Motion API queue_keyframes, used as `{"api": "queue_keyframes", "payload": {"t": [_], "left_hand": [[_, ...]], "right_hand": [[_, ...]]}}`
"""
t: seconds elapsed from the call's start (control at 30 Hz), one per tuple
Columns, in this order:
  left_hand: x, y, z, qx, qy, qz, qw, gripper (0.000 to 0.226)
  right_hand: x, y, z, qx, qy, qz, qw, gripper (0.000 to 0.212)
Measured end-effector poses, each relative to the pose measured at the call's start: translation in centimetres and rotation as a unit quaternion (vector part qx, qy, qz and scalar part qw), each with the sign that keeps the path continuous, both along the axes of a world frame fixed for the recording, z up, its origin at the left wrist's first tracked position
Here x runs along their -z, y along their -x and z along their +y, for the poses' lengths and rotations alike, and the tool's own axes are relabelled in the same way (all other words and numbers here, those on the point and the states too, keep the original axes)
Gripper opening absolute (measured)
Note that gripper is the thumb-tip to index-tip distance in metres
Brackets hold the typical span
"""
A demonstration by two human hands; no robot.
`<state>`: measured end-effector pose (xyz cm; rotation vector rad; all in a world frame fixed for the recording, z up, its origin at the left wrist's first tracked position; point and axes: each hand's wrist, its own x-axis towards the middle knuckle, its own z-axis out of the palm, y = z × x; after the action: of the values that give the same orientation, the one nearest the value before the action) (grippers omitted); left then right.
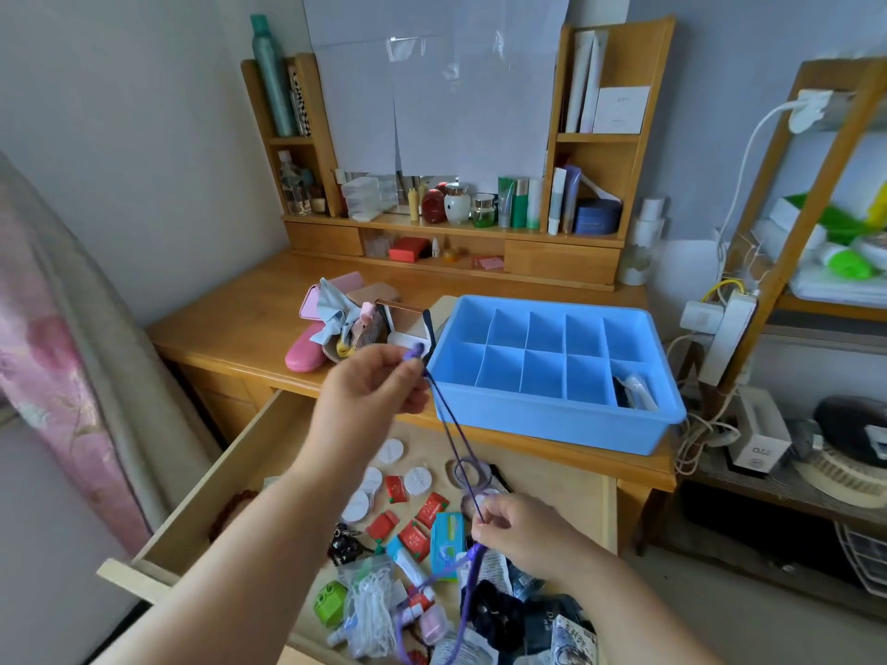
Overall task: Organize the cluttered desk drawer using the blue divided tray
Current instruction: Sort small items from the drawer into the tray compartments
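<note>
A blue divided tray [533, 415] sits on the desk above the open drawer [240, 467]; its near right compartment holds a dark item and a white one [633, 391]. A purple cord [456, 448] is stretched over the drawer. My left hand [374, 386] pinches its upper end near the tray's left corner. My right hand [518, 530] pinches the cord lower down, and the rest hangs in loops toward the drawer. The drawer is full of clutter: red packets [413, 525], white round lids [417, 479], a blue box [446, 539], a bag of white pieces [372, 611].
On the desk left of the tray lies a pile with a pink case [307, 352], cloth and a small box. A wooden shelf unit [456, 232] with bottles stands at the back. A rack with cables and a power strip [720, 324] stands to the right. A curtain hangs at left.
</note>
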<state>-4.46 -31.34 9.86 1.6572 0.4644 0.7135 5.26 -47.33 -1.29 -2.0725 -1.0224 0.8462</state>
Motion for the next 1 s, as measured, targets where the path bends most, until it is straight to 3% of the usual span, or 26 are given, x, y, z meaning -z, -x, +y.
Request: {"api": "queue_keyframes", "payload": {"t": [0.1,0.23,0.3,0.4,0.57,0.63,0.67,0.73,0.77,0.83,0.9,0.97,1.0], "left_hand": [[0.6,0.4,2.4,-0.061,0.072,-0.031,0.995,0.01],[1.9,0.9,5.0,-0.114,0.177,-0.07,0.975,0.013],[2.8,1.1,6.2,-0.131,0.223,-0.068,0.964,0.013],[4.6,1.6,8.1,-0.168,0.308,-0.038,0.936,0.011],[9.9,3.4,9.7,-0.179,0.382,0.103,0.901,0.011],[11.8,4.0,8.9,-0.161,0.34,0.201,0.905,0.016],[12.4,4.1,8.2,-0.144,0.273,0.264,0.914,0.02],[12.8,3.9,6.4,-0.11,0.05,0.367,0.922,0.037],[12.5,3.8,5.2,-0.089,-0.03,0.364,0.927,0.046],[10.9,3.3,2.6,-0.01,-0.068,0.278,0.958,0.055],[9.4,2.4,0.0,0.12,-0.044,0.2,0.971,0.067],[9.0,1.4,-2.2,0.226,-0.004,0.144,0.963,0.09],[9.2,1.0,-3.1,0.25,0.018,0.122,0.96,0.099]], "right_hand": [[0.8,-0.4,-0.6,0.004,0.033,0.054,0.998,0.019],[1.1,-0.5,-0.7,0.077,-0.056,0.121,0.988,0.016],[1.1,-0.3,-0.6,0.072,-0.068,0.105,0.989,0.016],[1.0,-0.1,-0.5,0.08,-0.091,0.053,0.991,0.024],[-0.2,0.1,-0.5,0.109,-0.201,0.236,0.944,0.021],[-0.8,0.4,-0.3,0.107,-0.219,0.251,0.937,0.02],[-1.2,0.5,-0.1,0.108,-0.224,0.246,0.937,0.02],[-1.5,0.5,0.3,0.109,-0.218,0.185,0.952,0.022],[-1.7,0.5,0.4,0.106,-0.207,0.146,0.962,0.024],[-1.9,0.5,0.8,0.09,-0.204,0.122,0.967,0.024],[-1.8,0.6,1.1,0.091,-0.226,0.19,0.951,0.017],[-1.8,0.5,1.2,0.129,-0.253,0.272,0.919,0.036],[-1.7,0.5,1.2,0.144,-0.262,0.297,0.907,0.034]]}}
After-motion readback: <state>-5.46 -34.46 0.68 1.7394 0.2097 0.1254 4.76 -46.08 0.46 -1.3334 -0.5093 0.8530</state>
